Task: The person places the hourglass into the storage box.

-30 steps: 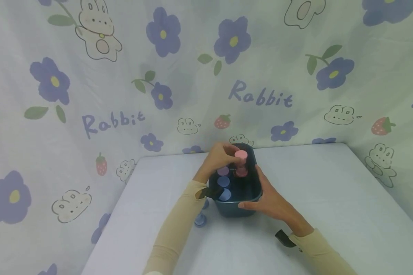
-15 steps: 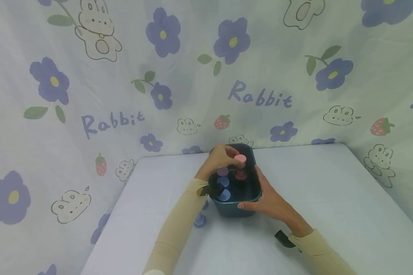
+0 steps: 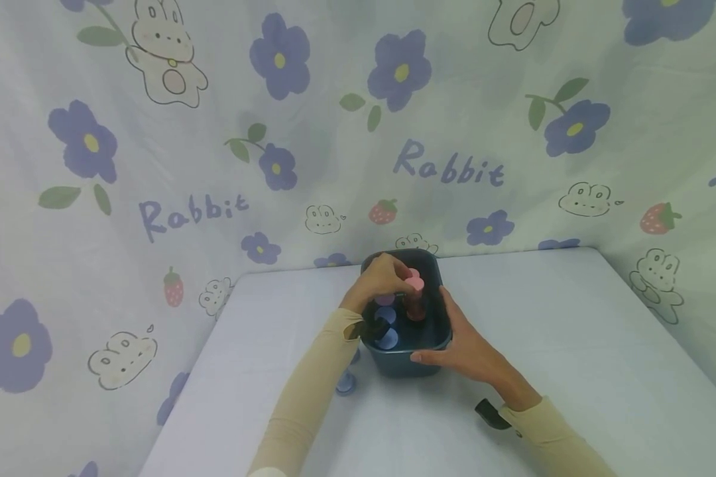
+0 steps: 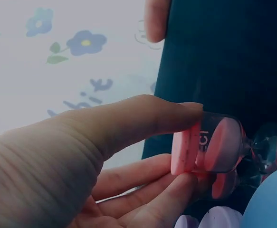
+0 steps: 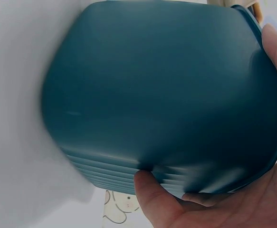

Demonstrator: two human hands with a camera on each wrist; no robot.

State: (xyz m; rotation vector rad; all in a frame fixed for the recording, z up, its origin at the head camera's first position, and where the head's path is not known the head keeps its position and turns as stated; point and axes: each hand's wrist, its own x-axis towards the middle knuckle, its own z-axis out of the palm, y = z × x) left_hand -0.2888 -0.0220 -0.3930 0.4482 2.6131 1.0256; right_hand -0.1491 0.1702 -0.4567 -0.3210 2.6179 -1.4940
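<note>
My left hand [image 3: 380, 279] pinches a pink-capped sand timer [image 4: 185, 151] between thumb and fingers, inside a dark teal bin [image 3: 406, 363]. Clear glass with pink sand shows below the cap in the left wrist view. Just behind this timer is another pink cap [image 3: 414, 272]. Along the bin's left side stand a purple-capped timer [image 3: 384, 299] and two blue-capped timers, one nearer [image 3: 387, 339] and one farther [image 3: 385, 315]. My right hand [image 3: 468, 348] grips the bin at its near right corner, thumb on the near wall and fingers along the right side.
On the white table [image 3: 513, 318], left of the bin, stands a blue sand timer [image 3: 345, 383]. Another blue piece [image 3: 355, 356] is partly hidden by the left forearm. A patterned curtain [image 3: 334, 132] hangs behind the table's far edge.
My left hand has moved the pink sand timer slightly nearer and lower inside the bin, and a second pink cap now shows behind it. My right hand keeps its hold on the bin.
</note>
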